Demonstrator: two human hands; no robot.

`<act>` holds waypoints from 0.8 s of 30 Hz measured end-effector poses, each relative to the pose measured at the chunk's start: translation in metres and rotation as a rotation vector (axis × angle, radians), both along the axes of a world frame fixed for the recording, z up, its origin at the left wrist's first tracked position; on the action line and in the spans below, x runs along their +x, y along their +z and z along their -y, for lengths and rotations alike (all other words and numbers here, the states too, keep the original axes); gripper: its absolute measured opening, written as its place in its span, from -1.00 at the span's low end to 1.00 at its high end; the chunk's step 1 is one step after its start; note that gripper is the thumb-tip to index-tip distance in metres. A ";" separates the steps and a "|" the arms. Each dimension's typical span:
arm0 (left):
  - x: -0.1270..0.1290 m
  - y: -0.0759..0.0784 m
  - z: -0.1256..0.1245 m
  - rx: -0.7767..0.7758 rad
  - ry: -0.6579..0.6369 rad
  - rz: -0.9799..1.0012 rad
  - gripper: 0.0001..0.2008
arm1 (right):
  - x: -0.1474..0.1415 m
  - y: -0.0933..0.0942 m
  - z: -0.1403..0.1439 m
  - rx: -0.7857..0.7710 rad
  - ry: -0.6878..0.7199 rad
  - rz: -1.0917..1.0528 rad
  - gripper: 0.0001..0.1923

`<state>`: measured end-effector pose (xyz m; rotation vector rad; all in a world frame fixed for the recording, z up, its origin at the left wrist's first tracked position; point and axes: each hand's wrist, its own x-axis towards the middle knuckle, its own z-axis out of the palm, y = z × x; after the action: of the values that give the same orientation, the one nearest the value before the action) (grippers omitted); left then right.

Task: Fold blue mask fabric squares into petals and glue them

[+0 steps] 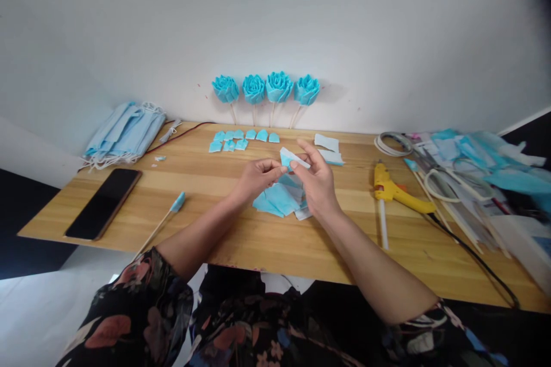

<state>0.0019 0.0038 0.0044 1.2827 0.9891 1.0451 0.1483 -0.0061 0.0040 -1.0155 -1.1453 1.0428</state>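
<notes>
Your left hand (257, 178) and right hand (316, 179) meet at the centre of the frame, fingers pinched together on a small blue-and-white fabric piece (293, 157) held just above the wooden surface (241, 229). Far left, a stack of blue face masks (124, 135) lies at the surface's back corner, with a dark phone (104, 203) in front of it. Right of the phone lies a thin stick with a blue tip (166, 221). Under your hands sits a pile of blue fabric squares (278, 198). Behind them, small cut blue pieces (243, 139) lie in rows, and four blue fabric roses (266, 88) on sticks lean against the wall. Right of centre lies a yellow glue gun (394, 190), near a heap of mask scraps (473, 160) at the right edge.
</notes>
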 end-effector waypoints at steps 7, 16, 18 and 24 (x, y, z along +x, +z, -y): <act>0.000 0.004 0.001 -0.013 0.038 0.024 -0.62 | 0.000 0.002 0.001 -0.014 0.026 -0.024 -0.44; 0.000 0.013 0.004 -0.011 0.097 0.080 -0.62 | -0.001 -0.003 -0.001 -0.041 0.032 -0.034 -0.43; 0.000 0.012 0.004 -0.019 0.089 0.069 -0.63 | -0.001 -0.002 -0.001 -0.049 0.023 -0.039 -0.45; 0.001 0.011 0.004 -0.012 0.104 0.074 -0.64 | -0.001 0.000 0.000 -0.041 -0.003 -0.033 -0.48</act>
<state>0.0026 -0.0007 0.0153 1.1844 1.0131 1.1570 0.1469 -0.0058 0.0044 -1.0281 -1.0996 1.0809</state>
